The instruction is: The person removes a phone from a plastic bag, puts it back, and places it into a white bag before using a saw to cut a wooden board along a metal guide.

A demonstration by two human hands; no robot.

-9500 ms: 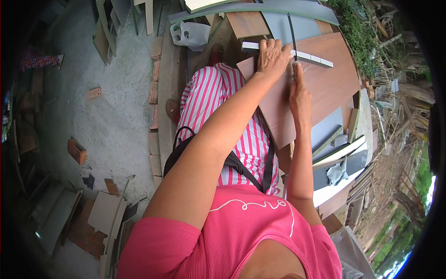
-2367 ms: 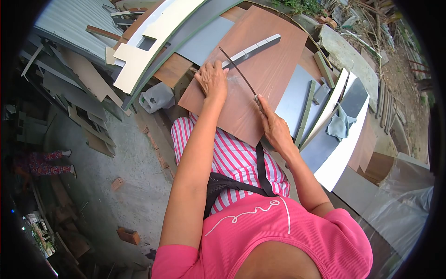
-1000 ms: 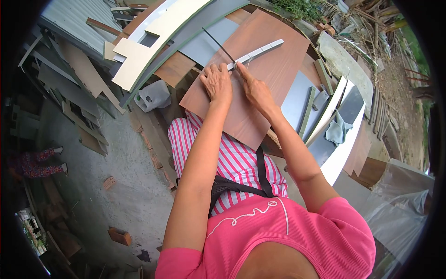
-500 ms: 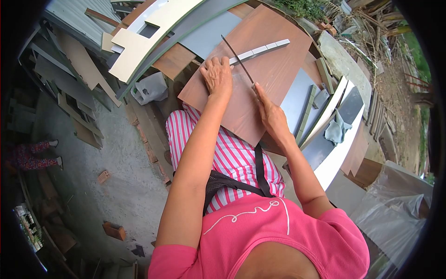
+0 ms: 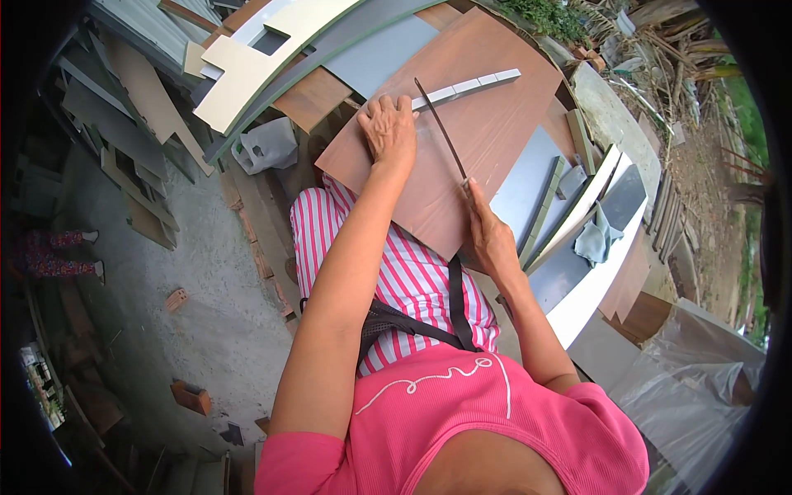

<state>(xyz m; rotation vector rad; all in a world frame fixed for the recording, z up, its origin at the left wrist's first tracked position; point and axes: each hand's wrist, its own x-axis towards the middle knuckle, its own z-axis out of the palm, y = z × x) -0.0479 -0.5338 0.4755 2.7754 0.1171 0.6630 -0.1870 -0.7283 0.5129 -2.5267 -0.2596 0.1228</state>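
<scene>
A reddish-brown board (image 5: 483, 91) lies slanted in front of me, its near edge over my lap. On it rests a narrow light-grey strip (image 5: 476, 83) marked with several cross lines. My left hand (image 5: 389, 134) presses the near end of the strip against the board, fingers bent over it and hiding that end. In my right hand (image 5: 489, 227), closed on its lower end, is a long thin dark saw blade (image 5: 441, 132). The blade crosses the strip just right of my left fingers, its far tip beyond the strip.
Beside the board on the right lie a green-edged strip (image 5: 542, 210), long white pieces and a light-blue cloth (image 5: 598, 238). Cut panels (image 5: 272, 54) and a white plastic bag (image 5: 266, 146) are at left. Another person's legs (image 5: 62, 254) show at far left.
My right hand has drawn back toward my body, pulling the saw blade along across the strip. My left hand stays on the strip.
</scene>
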